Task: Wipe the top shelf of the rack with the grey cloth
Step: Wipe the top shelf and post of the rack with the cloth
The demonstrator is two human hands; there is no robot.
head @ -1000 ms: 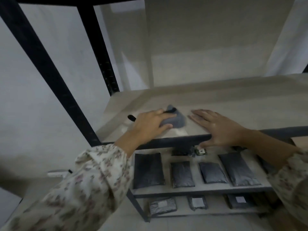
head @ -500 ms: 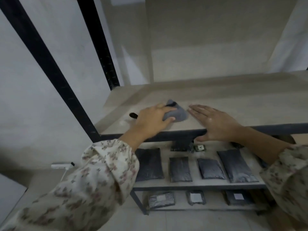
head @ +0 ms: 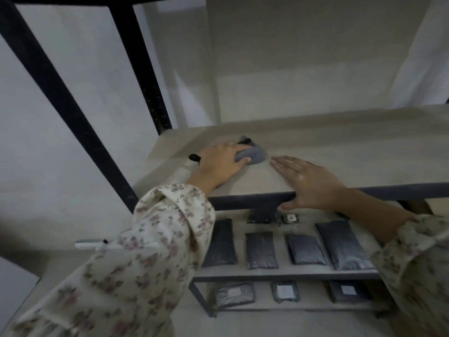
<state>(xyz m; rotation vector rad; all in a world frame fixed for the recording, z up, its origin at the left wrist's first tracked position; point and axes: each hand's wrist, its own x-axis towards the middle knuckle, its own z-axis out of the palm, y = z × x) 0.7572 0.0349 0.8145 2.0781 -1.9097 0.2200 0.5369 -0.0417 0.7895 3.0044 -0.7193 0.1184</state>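
The grey cloth (head: 252,155) is bunched up on the pale top shelf (head: 340,154) of the black-framed rack, near its left end. My left hand (head: 220,164) grips the cloth from the left, fingers curled over it and thumb under its near side. My right hand (head: 308,182) lies flat on the shelf just right of the cloth, fingers straight, with the thumb hooked under the dark front rail (head: 401,190).
A small black object (head: 194,157) lies on the shelf just left of my left hand. Black uprights (head: 143,66) stand at the rack's left. Lower shelves hold several dark flat packets (head: 261,250). A white wall closes the back.
My left hand has pushed the cloth a little farther back on the shelf. My right hand has stayed flat at the front edge.
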